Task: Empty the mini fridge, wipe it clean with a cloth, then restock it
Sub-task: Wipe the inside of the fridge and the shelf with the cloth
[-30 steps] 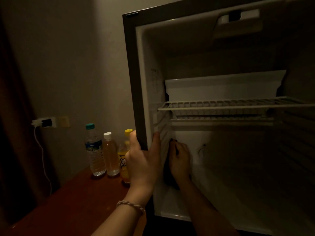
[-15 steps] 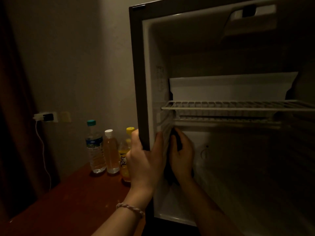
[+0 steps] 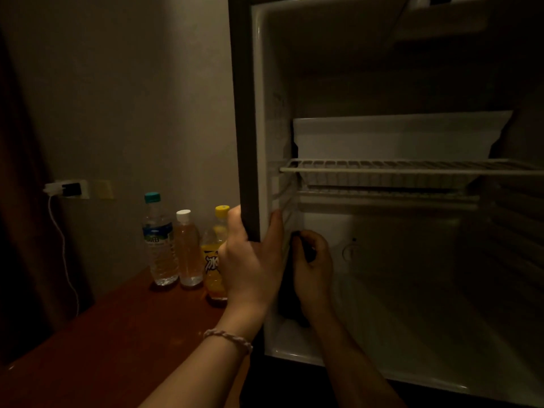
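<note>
The mini fridge (image 3: 245, 113) stands open with a white, bare interior and a wire shelf (image 3: 412, 167) across its middle. My left hand (image 3: 250, 260) grips the fridge's left front edge, thumb inside, fingers outside. My right hand (image 3: 312, 269) is inside, below the shelf, pressing a dark cloth (image 3: 290, 301) against the lower left inner wall. The cloth hangs down under that hand. Three bottles stand on the table left of the fridge: a water bottle (image 3: 159, 240) with a teal cap, a white-capped bottle (image 3: 188, 248) and a yellow-capped soda bottle (image 3: 215, 257), partly hidden by my left hand.
The reddish wooden table (image 3: 103, 348) carries the fridge and bottles. A wall socket with a white charger (image 3: 66, 188) and hanging cable sits on the wall at left. A dark curtain fills the far left edge.
My right hand with the cloth slid up the left inner wall toward the shelf, then came back down slightly. My left hand kept its grip on the fridge edge.
</note>
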